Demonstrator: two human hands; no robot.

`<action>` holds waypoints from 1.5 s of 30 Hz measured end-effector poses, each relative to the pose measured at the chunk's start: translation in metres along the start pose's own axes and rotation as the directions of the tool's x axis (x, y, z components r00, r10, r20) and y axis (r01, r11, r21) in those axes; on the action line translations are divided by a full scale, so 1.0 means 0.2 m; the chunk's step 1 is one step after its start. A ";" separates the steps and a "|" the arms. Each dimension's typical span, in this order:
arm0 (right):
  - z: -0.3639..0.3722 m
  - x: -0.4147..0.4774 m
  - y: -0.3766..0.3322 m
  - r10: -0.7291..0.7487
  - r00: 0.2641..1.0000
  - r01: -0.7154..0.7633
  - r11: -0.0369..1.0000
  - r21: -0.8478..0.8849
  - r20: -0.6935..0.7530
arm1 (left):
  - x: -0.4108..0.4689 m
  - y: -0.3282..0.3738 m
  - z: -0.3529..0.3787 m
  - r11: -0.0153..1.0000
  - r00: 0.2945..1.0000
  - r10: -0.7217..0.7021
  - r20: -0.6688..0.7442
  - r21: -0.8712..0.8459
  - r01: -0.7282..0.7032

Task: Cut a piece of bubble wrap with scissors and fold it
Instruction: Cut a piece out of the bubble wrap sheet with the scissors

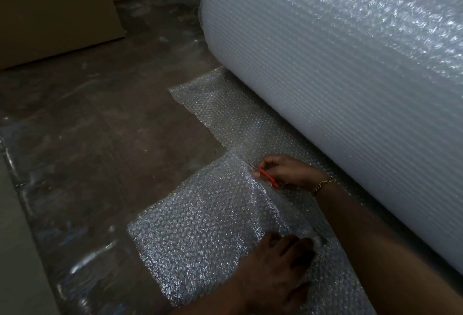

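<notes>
A sheet of bubble wrap (pixel 200 234) lies flat on the dark floor, running out from under a huge roll of bubble wrap (pixel 338 69). My right hand (pixel 288 170) is shut on red-handled scissors (pixel 268 176), whose blades sit in the sheet at the far end of a cut line. My left hand (pixel 278 272) presses flat on the near part of the sheet beside the cut, fingers spread. A strip of the sheet (pixel 225 111) stays against the roll further away.
Brown cardboard boxes (pixel 50 11) stand at the far left. A pale flat board (pixel 17 239) lies along the left edge. The dark floor (pixel 112 126) is stained and shiny. A gold bracelet (pixel 323 184) is on my right wrist.
</notes>
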State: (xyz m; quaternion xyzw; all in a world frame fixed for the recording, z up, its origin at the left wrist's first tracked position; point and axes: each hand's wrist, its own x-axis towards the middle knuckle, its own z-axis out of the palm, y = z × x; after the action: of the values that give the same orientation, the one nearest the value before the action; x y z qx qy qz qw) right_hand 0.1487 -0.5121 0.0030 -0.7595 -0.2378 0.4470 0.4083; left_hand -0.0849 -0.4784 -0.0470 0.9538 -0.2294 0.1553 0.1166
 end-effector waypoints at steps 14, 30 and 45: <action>0.01 0.06 -0.02 0.049 0.999 -0.049 0.999 0.008 -0.013 | 0.01 -0.01 0.00 1.000 1.000 0.003 0.001 0.005 -0.003; 0.00 0.11 -0.03 0.053 0.999 -0.053 0.999 -0.012 -0.001 | 0.01 0.00 -0.01 1.000 1.000 0.001 -0.015 -0.002 -0.001; -0.03 0.13 -0.07 0.045 0.998 -0.040 0.995 -0.088 0.050 | 0.00 -0.01 0.01 1.000 0.999 0.001 -0.036 0.001 -0.001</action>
State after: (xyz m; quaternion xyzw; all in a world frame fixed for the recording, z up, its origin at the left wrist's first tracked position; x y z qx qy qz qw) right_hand 0.1659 -0.4880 0.0026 -0.7695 -0.2513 0.4644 0.3592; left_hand -0.0829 -0.4776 -0.0489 0.9508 -0.2276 0.1724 0.1202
